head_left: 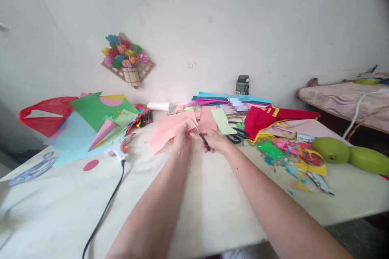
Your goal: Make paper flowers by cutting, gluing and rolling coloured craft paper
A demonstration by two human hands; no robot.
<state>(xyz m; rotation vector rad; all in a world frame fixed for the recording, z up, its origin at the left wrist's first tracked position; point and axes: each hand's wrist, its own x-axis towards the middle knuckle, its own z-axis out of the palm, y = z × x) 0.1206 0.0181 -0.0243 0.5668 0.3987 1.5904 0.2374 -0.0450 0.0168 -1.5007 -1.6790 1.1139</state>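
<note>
2 grips holding | right hand (214, 140): scissors (204, 141), long axis diagonal, tips forward-left | left hand (182, 140): pink paper (167, 128)

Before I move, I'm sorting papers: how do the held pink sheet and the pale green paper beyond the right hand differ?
The pink sheet is salmon-coloured, the green paper pale mint. The pink sheet looks larger than the green paper. The left hand holds the pink sheet; the green paper lies beyond the right hand. Both look plain, without visible print.
</note>
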